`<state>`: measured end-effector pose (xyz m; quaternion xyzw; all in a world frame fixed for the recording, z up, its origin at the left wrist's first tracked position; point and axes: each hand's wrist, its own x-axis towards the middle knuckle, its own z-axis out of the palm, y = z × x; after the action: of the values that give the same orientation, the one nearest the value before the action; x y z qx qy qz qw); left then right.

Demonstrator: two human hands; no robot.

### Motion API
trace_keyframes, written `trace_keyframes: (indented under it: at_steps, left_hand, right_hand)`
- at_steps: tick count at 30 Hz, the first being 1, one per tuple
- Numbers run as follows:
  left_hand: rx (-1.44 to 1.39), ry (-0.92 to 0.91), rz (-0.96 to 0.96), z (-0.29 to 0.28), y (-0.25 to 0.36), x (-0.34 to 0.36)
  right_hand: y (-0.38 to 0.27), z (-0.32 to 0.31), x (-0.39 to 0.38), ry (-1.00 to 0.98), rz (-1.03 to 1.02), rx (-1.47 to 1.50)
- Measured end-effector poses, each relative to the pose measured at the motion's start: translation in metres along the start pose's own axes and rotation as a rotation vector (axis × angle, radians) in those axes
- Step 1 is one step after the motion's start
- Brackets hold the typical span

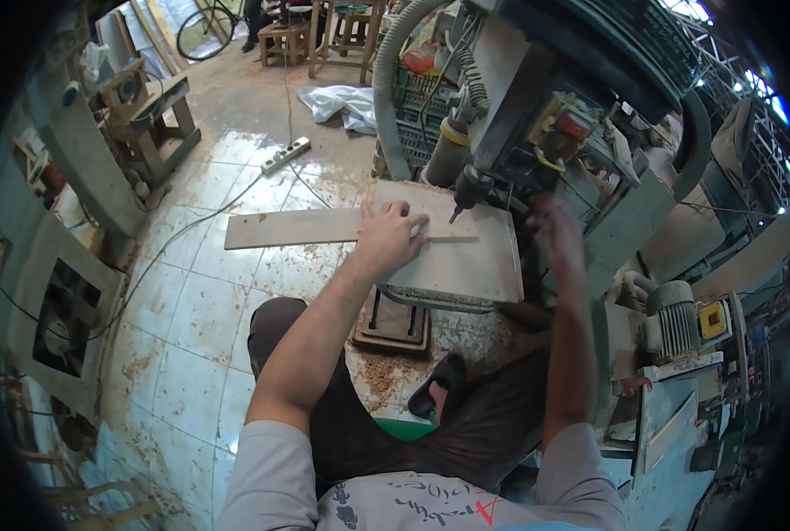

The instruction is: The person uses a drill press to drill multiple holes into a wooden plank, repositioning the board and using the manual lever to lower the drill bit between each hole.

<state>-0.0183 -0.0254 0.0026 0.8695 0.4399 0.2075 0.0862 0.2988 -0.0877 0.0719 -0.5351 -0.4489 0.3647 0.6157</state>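
Observation:
A long, flat wooden board (289,228) lies across the worktable (479,273) of a drill press, its left end sticking out past the table edge. My left hand (389,234) grips the board, pressing it down with bent fingers. Just right of those fingers, the drill bit (455,215) hangs from the chuck (472,188) and points down; whether its tip touches wood I cannot tell. A thin strip (455,239) runs along the table beside my hand. My right hand (554,226) is raised at the right side of the machine, smeared by motion, its fingers unclear.
A power strip (285,155) with trailing cables lies on the tiled floor to the left. Behind the machine stand plastic crates (412,111) and a grey hose (386,88). An electric motor (672,319) sits at right. Sawdust (383,379) litters the floor near my sandal (448,376).

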Motion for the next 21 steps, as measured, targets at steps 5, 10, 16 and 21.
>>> trace_keyframes:
  at_steps: [5, 10, 16, 21]
  left_hand:
    - [0.005, -0.071, -0.043, -0.007, -0.006, -0.001]
    - [0.02, -0.113, -0.023, -0.021, -0.014, -0.013]
    - [0.033, -0.207, -0.041, -0.029, -0.011, -0.009]
    - [0.03, -0.254, -0.132, -0.032, -0.009, -0.006]
  right_hand:
    - [-0.111, 0.0, 0.052, 0.282, -0.367, 0.233]
    - [-0.219, 0.045, 0.074, 0.291, -0.554, 0.322]
    - [-0.261, 0.036, 0.086, 0.196, -0.604, 0.345]
    - [-0.254, 0.032, 0.072, 0.198, -0.608, 0.184]
